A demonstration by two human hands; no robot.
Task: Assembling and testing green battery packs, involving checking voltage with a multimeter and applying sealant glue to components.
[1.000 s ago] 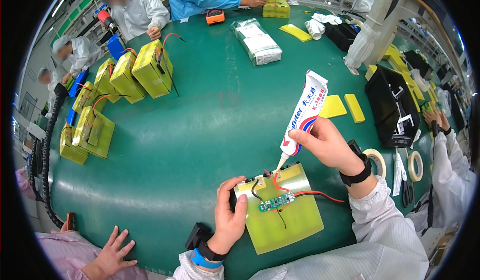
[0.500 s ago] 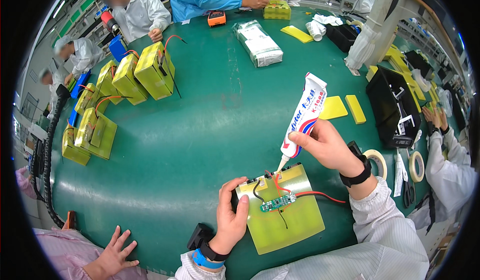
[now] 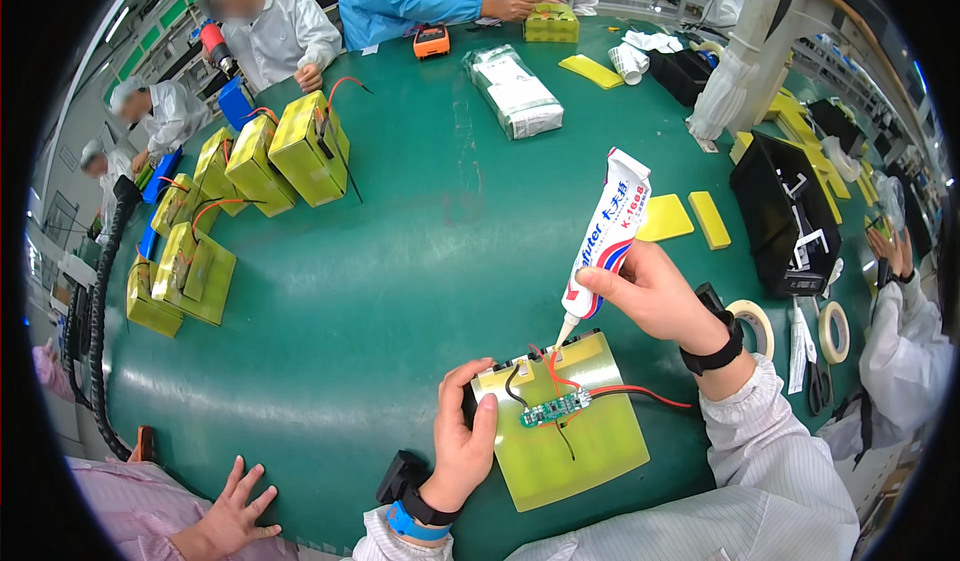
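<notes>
A yellow-wrapped battery pack (image 3: 572,451) lies on the green table in front of me. On its top sits a small green circuit board (image 3: 555,408) with red and black wires. My left hand (image 3: 466,431) grips the pack's left edge, thumb on top and fingers round the far side. In my right hand (image 3: 650,291) is a white glue tube (image 3: 612,216) with red and blue stripes, tilted nozzle down. The nozzle tip (image 3: 561,338) meets or nearly meets the pack's far edge, where the red wires join; exact contact is too small to tell.
Several wrapped battery packs (image 3: 310,151) stand at the left. A white plastic-wrapped package (image 3: 513,91) lies at the back. To the right are yellow sheets (image 3: 710,219), a black bin (image 3: 785,216), tape rolls (image 3: 833,332) and scissors (image 3: 820,386). Another person's hand (image 3: 235,511) rests at lower left.
The tube's nozzle has shifted very slightly along the pack's far edge. My left hand and the pack stay nearly in place.
</notes>
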